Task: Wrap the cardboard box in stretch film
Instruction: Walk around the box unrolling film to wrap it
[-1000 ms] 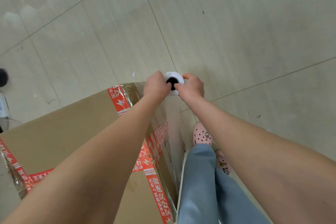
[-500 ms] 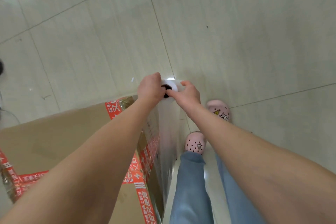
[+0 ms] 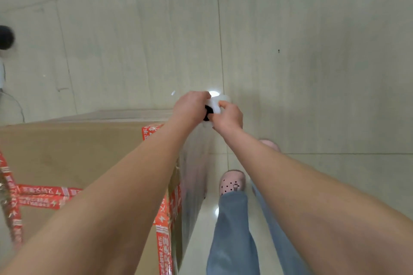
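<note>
At frame centre the left hand (image 3: 191,107) and right hand (image 3: 231,116) both gripped the top end of the stretch film roll (image 3: 214,103). Within a second the person had walked it past the far corner of the cardboard box (image 3: 78,152), lower left; rounding that corner looked next.

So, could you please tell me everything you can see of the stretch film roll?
The stretch film roll is seen end-on from above: a whitish, glossy end around a dark core hole. The left hand and right hand both grip this top end, hiding most of it. It is held just past the corner of the cardboard box, and a clear, shiny film sheet lies below it against the box's side.
</note>
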